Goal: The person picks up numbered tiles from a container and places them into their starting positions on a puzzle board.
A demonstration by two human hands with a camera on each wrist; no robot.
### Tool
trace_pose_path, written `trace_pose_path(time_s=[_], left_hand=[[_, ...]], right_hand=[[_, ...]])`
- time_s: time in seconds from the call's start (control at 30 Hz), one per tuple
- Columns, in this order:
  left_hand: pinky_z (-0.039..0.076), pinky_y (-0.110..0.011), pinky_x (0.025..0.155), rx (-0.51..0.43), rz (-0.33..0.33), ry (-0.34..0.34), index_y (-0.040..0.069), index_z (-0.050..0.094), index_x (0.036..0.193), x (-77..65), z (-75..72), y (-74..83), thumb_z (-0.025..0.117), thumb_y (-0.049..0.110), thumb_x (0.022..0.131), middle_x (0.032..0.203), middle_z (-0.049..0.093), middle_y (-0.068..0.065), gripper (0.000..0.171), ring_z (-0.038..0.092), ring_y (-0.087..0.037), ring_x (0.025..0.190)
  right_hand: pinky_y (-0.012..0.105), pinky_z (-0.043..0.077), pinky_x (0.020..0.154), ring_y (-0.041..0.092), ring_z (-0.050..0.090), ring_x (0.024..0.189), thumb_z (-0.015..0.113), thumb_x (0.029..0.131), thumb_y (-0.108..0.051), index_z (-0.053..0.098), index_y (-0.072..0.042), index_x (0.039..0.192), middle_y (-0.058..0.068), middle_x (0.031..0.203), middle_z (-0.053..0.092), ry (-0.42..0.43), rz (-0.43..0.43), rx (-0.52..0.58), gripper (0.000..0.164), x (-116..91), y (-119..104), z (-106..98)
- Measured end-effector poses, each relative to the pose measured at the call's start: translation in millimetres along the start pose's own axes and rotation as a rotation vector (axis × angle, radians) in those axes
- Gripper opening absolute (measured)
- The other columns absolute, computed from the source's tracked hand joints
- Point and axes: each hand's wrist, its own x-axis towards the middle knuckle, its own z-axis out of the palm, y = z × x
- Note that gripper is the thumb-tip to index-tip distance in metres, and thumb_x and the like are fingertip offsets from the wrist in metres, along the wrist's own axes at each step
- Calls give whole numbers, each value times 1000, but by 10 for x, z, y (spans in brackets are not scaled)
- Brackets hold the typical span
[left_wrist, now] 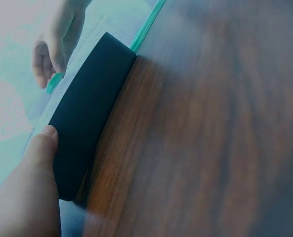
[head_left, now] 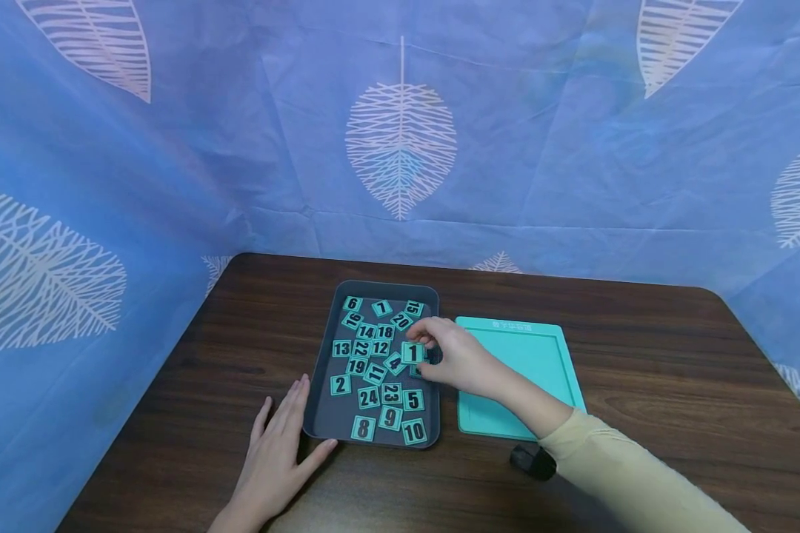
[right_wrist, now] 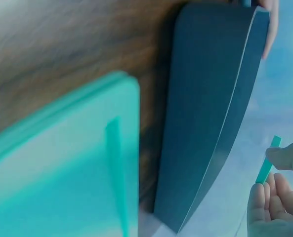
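Note:
A dark grey tray (head_left: 327,418) lies on the table, holding several loose turquoise number tiles (head_left: 363,428). My right hand (head_left: 463,359) is over the tray's right side and pinches the tile marked 1 (head_left: 412,353) between thumb and fingers. In the right wrist view that tile (right_wrist: 269,160) is seen edge-on, above the tray's rim. My left hand (head_left: 276,451) rests at the tray's lower left corner with its fingers extended; the left wrist view shows its thumb (left_wrist: 40,150) against the tray's wall. Another tile is partly hidden under the held one.
A flat turquoise frame board (head_left: 520,370) with a raised rim lies just right of the tray, partly beneath my right forearm. A small black object (head_left: 532,462) is by the right sleeve. Blue cloth with white leaf prints (head_left: 400,148) hangs behind the brown table (head_left: 667,385).

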Motion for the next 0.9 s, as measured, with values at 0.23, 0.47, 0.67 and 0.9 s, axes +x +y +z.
trace_pose_path(time_s=[0.23, 0.47, 0.67, 0.9], left_hand=[[10, -54, 112, -3, -14, -16, 16, 14, 155, 7, -12, 5, 51, 67, 87, 156, 24, -5, 92, 26, -23, 141], [11, -54, 112, -7, 10, 13, 15, 15, 155, 3, 0, 0, 54, 63, 87, 156, 25, -4, 92, 27, -21, 140], [11, -53, 111, -4, 28, 36, 15, 16, 154, -1, 11, -6, 56, 62, 87, 155, 27, -5, 92, 29, -22, 139], [13, -54, 111, -5, 35, 51, 14, 17, 154, 0, 16, -6, 58, 60, 87, 155, 28, -7, 91, 30, -23, 139]], right_hand=[[41, 52, 82, 23, 52, 96, 73, 81, -2, 56, -4, 119, 7, 112, 57, 34, 75, -11, 42, -45, 190, -179], [45, 51, 82, 27, 55, 97, 72, 80, 0, 56, -1, 118, 11, 111, 57, 74, 110, -44, 41, -96, 519, -276], [42, 51, 81, 28, 54, 96, 71, 80, 2, 55, 2, 116, 13, 111, 58, 89, 162, -64, 40, -128, 781, -326], [41, 48, 80, 28, 52, 98, 67, 83, 3, 53, 4, 120, 16, 114, 56, 47, 222, -73, 39, -123, 932, -363]])
